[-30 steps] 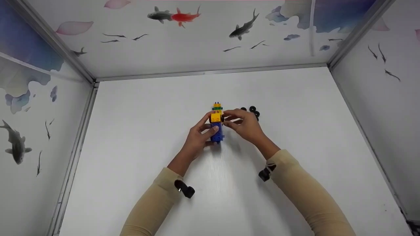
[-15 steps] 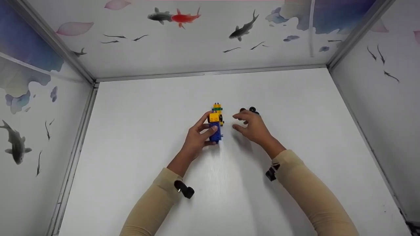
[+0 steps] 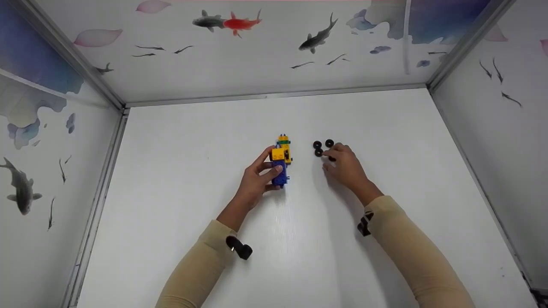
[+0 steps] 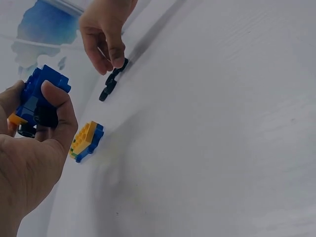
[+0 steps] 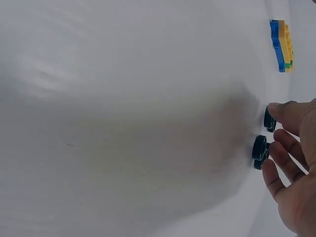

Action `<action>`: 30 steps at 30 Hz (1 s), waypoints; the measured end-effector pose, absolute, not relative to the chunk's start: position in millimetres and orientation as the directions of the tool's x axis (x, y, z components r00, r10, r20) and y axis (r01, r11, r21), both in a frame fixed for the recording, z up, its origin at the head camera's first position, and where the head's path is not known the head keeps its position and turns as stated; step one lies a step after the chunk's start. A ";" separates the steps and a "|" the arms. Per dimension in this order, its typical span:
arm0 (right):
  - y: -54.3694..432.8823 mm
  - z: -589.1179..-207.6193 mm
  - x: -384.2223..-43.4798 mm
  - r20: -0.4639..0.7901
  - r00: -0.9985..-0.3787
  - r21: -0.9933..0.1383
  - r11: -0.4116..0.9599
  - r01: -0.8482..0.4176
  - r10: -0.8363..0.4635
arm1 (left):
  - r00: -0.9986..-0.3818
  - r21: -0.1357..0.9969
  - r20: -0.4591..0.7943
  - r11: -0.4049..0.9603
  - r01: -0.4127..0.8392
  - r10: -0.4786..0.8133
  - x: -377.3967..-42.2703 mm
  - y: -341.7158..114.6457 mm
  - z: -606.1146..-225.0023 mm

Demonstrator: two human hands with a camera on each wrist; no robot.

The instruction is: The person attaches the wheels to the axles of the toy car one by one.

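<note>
Blue-and-yellow block toy (image 3: 279, 173) is in the person's left hand (image 3: 253, 182), above the white surface (image 3: 180, 171) and a little right of its middle line. The left grip is pinching it: the thumb presses on the blue body while the fingers curl round the other side. The yellow part points away from the person, and the left wrist view shows black wheels on the toy, partly covered by the hand.

Just to the right and beyond, a second block build (image 4: 85, 141) sits on the surface, yellow on top with a bit of green and blue underneath; in the head view the held toy overlaps part of it.

Next come four loose black wheels (image 3: 318, 152) in a small cluster, one of them partly hidden under the right hand (image 3: 347, 169). The right grip is spread, thumb and bent fingers apart among the wheels; I cannot tell which fingertips actually touch one. Farther right, a tan sleeve (image 3: 415, 248) covers the forearm, with a black device (image 3: 364, 223) at the cuff.
</note>
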State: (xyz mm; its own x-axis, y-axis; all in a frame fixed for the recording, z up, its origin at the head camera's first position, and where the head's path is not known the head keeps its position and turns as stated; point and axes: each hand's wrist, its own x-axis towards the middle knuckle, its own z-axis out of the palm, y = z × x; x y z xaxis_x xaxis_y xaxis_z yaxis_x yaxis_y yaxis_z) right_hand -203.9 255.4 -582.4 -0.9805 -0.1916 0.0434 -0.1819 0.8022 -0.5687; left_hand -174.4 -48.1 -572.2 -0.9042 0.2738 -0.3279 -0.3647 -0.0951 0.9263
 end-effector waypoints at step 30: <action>269.5 -593.1 -205.6 0.023 -0.997 -0.627 0.776 -0.069 -0.070 | -0.907 0.925 -0.335 -0.095 -0.368 0.256 -173.6 -51.0 -575.3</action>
